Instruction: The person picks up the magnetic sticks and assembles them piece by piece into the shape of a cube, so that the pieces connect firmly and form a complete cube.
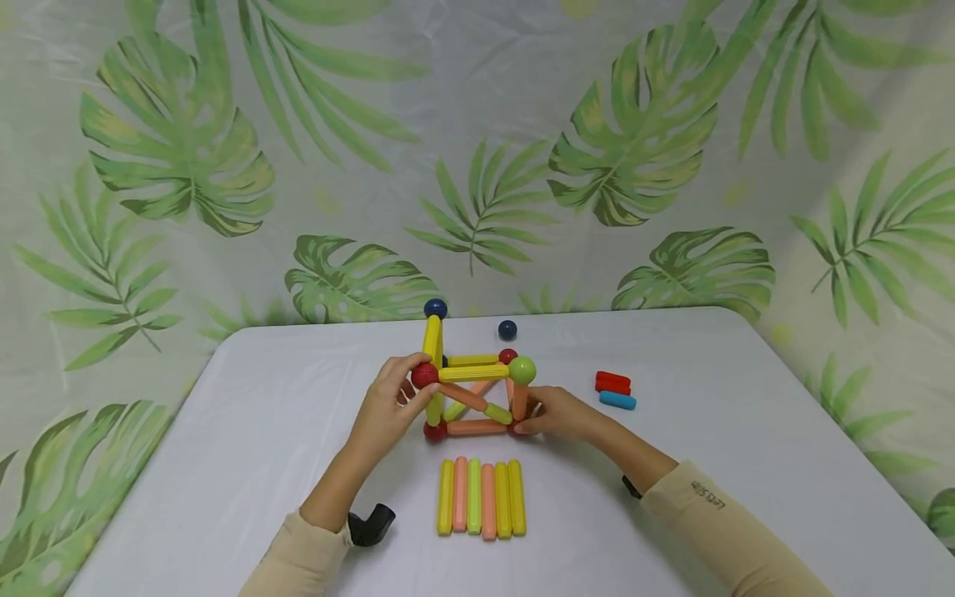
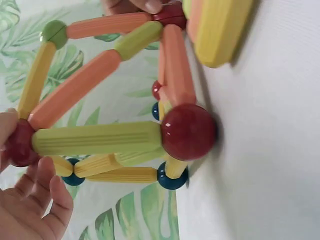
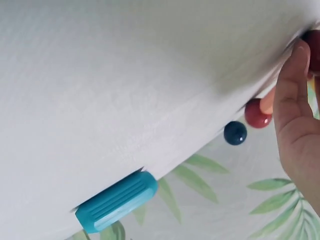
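A box-like frame of magnetic rods and balls stands mid-table, with yellow, orange and green rods. My left hand (image 1: 388, 398) pinches the red ball (image 1: 424, 376) at its upper front-left corner, seen also in the left wrist view. My right hand (image 1: 555, 412) grips the lower front-right red ball (image 2: 170, 16), which its fingers partly cover. Between these two balls runs a diagonal of an orange rod (image 1: 461, 396) and a short green rod (image 1: 497, 412). A green ball (image 1: 522, 370) tops the front-right upright. A dark blue ball (image 1: 436, 309) sits highest, on a yellow rod (image 1: 433, 338).
Several yellow, orange and green rods (image 1: 482, 497) lie in a row before the frame. Red rods (image 1: 613, 382) and a blue rod (image 1: 618, 400) lie to the right. One loose dark blue ball (image 1: 507, 330) rests behind it, near a leaf-patterned curtain (image 1: 477, 207).
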Motion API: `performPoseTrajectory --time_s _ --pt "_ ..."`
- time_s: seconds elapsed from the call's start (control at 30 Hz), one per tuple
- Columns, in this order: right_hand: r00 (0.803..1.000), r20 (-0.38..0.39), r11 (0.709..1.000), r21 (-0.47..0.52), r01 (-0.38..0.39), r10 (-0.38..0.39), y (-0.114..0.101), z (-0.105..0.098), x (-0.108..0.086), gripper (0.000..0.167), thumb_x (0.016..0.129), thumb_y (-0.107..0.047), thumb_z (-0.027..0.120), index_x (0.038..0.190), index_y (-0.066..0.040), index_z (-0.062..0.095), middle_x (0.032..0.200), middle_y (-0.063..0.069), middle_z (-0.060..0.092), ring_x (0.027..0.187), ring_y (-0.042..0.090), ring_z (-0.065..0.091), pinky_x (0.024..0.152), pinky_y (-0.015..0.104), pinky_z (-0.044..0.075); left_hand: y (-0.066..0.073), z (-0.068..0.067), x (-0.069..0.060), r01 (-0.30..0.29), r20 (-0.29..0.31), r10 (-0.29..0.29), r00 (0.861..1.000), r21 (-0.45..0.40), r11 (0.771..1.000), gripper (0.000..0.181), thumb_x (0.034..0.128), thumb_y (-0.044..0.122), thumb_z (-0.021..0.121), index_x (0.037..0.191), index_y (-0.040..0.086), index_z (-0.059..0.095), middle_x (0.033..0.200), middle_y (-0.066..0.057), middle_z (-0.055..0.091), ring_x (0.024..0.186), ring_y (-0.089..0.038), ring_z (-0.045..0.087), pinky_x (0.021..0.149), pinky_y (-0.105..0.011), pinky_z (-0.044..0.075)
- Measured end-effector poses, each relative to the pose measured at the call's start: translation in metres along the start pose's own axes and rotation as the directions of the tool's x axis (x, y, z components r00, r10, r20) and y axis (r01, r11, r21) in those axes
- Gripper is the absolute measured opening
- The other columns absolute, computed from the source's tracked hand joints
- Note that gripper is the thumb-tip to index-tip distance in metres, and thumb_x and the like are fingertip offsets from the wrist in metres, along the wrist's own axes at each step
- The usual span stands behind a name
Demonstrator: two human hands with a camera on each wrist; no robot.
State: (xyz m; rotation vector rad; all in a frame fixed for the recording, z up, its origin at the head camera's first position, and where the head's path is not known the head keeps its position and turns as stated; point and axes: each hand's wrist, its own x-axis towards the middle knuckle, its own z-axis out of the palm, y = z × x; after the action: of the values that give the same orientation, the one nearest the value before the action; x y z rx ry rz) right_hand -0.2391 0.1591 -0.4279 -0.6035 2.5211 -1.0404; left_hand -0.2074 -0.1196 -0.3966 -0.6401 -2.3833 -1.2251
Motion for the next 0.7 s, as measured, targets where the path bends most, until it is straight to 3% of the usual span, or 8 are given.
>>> performPoseTrajectory --time_s 0.2,0.33,0.47,0.53,0.6,0.63,0.7 --pt "0.998 -0.057 1.0 -0.004 -0.023 0.023 -0.01 0.011 -0.002 0.024 0.078 -0.024 0.071 0.096 -0.013 0.058 0.083 -0.003 0.06 0.073 0.015 0.053 0.066 0.027 0.048 -0.004 -0.002 0.013 0.033 0.016 -0.032 0.999 -0.014 0.999 0.04 0.0869 0.022 0.06 0.125 0.012 0.051 0.103 -0.008 0.054 0.069 -0.014 0.053 0.059 -0.025 0.047" --pt "0.997 -0.081 1.0 -0.012 -0.005 0.004 -0.019 0.02 -0.001 0.028 0.079 -0.023 0.07 0.101 -0.011 0.058 0.088 -0.003 0.062 0.078 0.014 0.055 0.071 0.027 0.048 -0.012 -0.004 0.024 0.11 0.036 -0.108 0.993 -0.053 0.993 0.043 0.0891 0.024 0.056 0.13 0.015 0.047 0.11 -0.011 0.053 0.077 -0.019 0.056 0.063 -0.029 0.049" --pt "0.998 -0.045 0.998 -0.038 0.05 -0.051 -0.026 0.027 0.0 0.031 0.081 -0.019 0.068 0.108 -0.008 0.057 0.09 -0.002 0.061 0.08 0.013 0.054 0.072 0.026 0.047 -0.021 -0.005 0.034 0.189 0.022 -0.187 0.982 -0.085 0.978 0.045 0.091 0.026 0.053 0.135 0.02 0.042 0.12 -0.011 0.049 0.081 -0.022 0.058 0.063 -0.031 0.049" --pt "0.997 -0.018 0.995 -0.067 0.073 -0.074 -0.029 0.027 -0.001 0.033 0.082 -0.016 0.067 0.111 -0.007 0.056 0.087 -0.003 0.059 0.077 0.013 0.053 0.069 0.024 0.047 -0.023 -0.005 0.037 0.2 -0.022 -0.203 0.979 -0.081 0.976 0.046 0.0914 0.025 0.052 0.136 0.02 0.04 0.124 -0.013 0.045 0.08 -0.021 0.058 0.062 -0.03 0.049" --pt "0.995 -0.018 0.991 -0.093 0.097 -0.099 -0.03 0.025 0.0 0.033 0.083 -0.013 0.065 0.114 -0.007 0.055 0.085 -0.004 0.057 0.076 0.014 0.052 0.068 0.024 0.046 -0.022 -0.004 0.037 0.178 -0.115 -0.185 0.976 -0.067 0.982 0.045 0.0911 0.023 0.054 0.134 0.016 0.041 0.126 -0.014 0.041 0.074 -0.019 0.056 0.06 -0.027 0.047" --pt "0.994 -0.036 0.99 -0.098 0.097 -0.101 -0.03 0.023 0.0 0.033 0.083 -0.011 0.065 0.114 -0.007 0.055 0.086 -0.003 0.056 0.077 0.014 0.051 0.068 0.025 0.046 -0.019 -0.002 0.036 0.149 -0.166 -0.156 0.974 -0.055 0.987 0.044 0.0905 0.021 0.055 0.132 0.013 0.042 0.126 -0.014 0.04 0.07 -0.017 0.053 0.058 -0.026 0.046" --pt "0.989 -0.105 0.987 -0.13 0.093 -0.107 -0.027 0.017 0.002 0.034 0.083 -0.009 0.064 0.116 -0.008 0.056 0.091 -0.001 0.056 0.081 0.016 0.051 0.072 0.028 0.046 -0.01 0.0 0.032 0.041 -0.238 -0.043 0.97 -0.014 0.999 0.039 0.0892 0.017 0.057 0.126 0.007 0.046 0.124 -0.014 0.04 0.064 -0.015 0.048 0.055 -0.025 0.044"
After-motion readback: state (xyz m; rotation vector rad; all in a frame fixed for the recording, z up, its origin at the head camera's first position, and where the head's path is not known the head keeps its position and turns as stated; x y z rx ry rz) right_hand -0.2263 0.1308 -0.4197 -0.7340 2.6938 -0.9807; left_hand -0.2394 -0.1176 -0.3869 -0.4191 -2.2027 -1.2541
